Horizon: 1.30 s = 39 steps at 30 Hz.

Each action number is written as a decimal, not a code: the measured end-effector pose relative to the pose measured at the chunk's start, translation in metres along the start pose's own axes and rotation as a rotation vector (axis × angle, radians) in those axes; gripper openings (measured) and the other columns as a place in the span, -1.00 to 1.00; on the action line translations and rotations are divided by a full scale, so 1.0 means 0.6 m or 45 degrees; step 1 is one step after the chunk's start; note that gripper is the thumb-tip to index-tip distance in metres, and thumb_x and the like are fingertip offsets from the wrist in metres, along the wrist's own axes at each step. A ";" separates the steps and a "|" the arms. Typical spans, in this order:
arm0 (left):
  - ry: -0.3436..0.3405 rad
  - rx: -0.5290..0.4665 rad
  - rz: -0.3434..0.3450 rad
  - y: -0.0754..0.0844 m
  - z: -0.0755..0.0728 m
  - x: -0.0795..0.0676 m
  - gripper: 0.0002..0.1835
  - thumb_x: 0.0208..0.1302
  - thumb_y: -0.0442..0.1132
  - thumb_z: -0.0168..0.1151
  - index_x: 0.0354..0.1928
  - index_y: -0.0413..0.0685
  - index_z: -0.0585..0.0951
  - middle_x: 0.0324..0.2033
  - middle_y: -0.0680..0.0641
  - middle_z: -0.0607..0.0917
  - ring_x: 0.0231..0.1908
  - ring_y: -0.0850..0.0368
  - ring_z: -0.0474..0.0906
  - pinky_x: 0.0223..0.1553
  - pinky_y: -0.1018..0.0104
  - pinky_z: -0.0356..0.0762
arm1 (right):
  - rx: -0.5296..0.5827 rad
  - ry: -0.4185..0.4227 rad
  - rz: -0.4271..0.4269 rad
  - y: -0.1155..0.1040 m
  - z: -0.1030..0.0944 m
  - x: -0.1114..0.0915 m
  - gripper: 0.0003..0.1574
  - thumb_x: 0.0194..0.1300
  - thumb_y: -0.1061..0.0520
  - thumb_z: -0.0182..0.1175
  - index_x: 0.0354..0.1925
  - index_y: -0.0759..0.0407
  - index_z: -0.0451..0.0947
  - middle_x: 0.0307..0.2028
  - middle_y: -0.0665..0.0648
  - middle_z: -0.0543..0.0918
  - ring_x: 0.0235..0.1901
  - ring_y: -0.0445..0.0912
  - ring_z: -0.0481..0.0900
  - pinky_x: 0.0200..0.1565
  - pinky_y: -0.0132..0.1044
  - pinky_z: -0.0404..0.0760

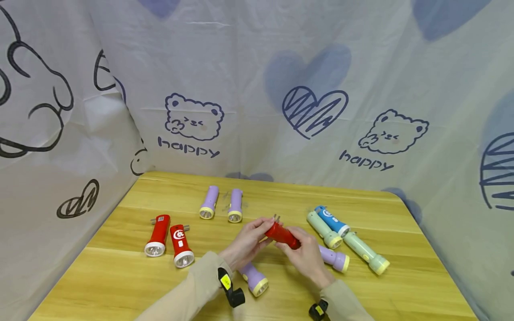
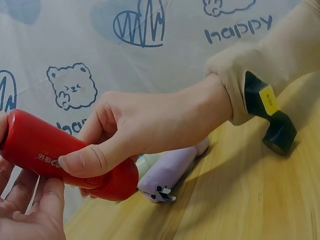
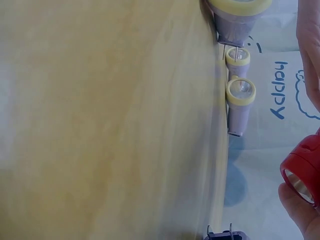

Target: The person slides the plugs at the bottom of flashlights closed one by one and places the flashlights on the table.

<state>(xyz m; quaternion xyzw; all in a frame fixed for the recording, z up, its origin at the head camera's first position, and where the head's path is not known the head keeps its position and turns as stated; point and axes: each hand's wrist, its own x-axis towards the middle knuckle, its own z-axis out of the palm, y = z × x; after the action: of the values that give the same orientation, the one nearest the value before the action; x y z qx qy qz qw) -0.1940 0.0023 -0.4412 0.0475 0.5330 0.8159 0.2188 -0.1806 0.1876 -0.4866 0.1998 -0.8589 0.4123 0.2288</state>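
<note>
Between both hands, a red flashlight (image 1: 283,236) is held tilted above the table, its metal plug prongs pointing up at the tail. The left hand (image 1: 250,240) grips the tail end with thumb and fingers. Around the head end, the right hand (image 1: 306,255) curls its fingers; in the left wrist view its thumb lies along the red body (image 2: 45,145). Only the flashlight's lens end (image 3: 301,172) shows in the right wrist view. Beneath the left hand lies a purple flashlight (image 1: 255,280), partly hidden. Another purple flashlight (image 1: 335,258) sticks out from behind the right hand.
Two red flashlights with white rims, one (image 1: 157,236) beside the other (image 1: 181,246), lie at left. Two purple flashlights (image 1: 209,203) lie at the back. Right of the hands, a blue flashlight (image 1: 333,221) lies among two green ones (image 1: 367,253). Printed cloth (image 1: 249,147) hangs behind the wooden table (image 1: 132,285).
</note>
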 end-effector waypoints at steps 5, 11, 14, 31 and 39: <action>0.004 -0.032 -0.014 0.002 0.003 0.002 -0.86 0.52 -0.18 0.12 -0.06 -0.04 0.59 0.16 -0.08 0.66 0.14 0.23 0.57 0.19 0.42 0.59 | -0.023 0.018 -0.026 0.000 -0.001 0.001 -0.60 0.05 0.16 0.54 -0.10 0.17 0.70 -0.18 0.14 0.78 -0.25 -0.08 0.73 -0.24 -0.28 0.73; -0.010 -0.082 -0.031 0.005 0.004 0.003 -0.87 0.53 -0.22 0.08 -0.05 -0.05 0.59 0.13 -0.05 0.66 0.13 0.24 0.57 0.15 0.46 0.59 | -0.051 0.049 -0.060 0.001 0.000 0.003 -0.60 0.03 0.16 0.55 -0.12 0.19 0.71 -0.20 0.16 0.79 -0.27 -0.06 0.73 -0.25 -0.25 0.74; -0.021 -0.119 -0.036 0.006 0.004 0.003 -0.82 0.54 -0.23 0.06 0.03 -0.10 0.58 0.21 -0.12 0.62 0.16 0.24 0.57 0.20 0.46 0.58 | -0.059 0.058 -0.063 0.001 0.001 0.004 -0.60 0.03 0.15 0.56 -0.12 0.20 0.71 -0.21 0.16 0.79 -0.27 -0.06 0.74 -0.25 -0.25 0.74; -0.095 -0.303 -0.059 0.012 0.008 -0.005 -0.46 0.58 -0.27 -0.03 0.49 -0.30 0.24 0.49 -0.25 0.31 0.47 0.04 0.26 0.38 0.43 0.39 | -0.008 0.062 0.040 -0.004 0.004 0.004 -0.67 0.09 0.15 0.52 -0.14 0.18 0.74 -0.24 0.16 0.80 -0.31 -0.08 0.73 -0.27 -0.30 0.72; -0.108 -0.322 -0.058 0.011 0.006 -0.008 -0.45 0.58 -0.28 -0.04 0.50 -0.32 0.20 0.51 -0.29 0.25 0.55 -0.08 0.12 0.50 0.30 0.21 | 0.025 0.021 0.113 -0.005 0.004 0.005 -0.66 0.09 0.13 0.52 -0.12 0.16 0.75 -0.22 0.15 0.81 -0.31 -0.09 0.72 -0.30 -0.36 0.68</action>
<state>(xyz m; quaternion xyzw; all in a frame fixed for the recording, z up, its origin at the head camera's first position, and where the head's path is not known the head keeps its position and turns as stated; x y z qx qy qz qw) -0.1904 0.0013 -0.4332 0.0417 0.4171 0.8687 0.2638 -0.1818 0.1832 -0.4846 0.1604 -0.8610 0.4321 0.2152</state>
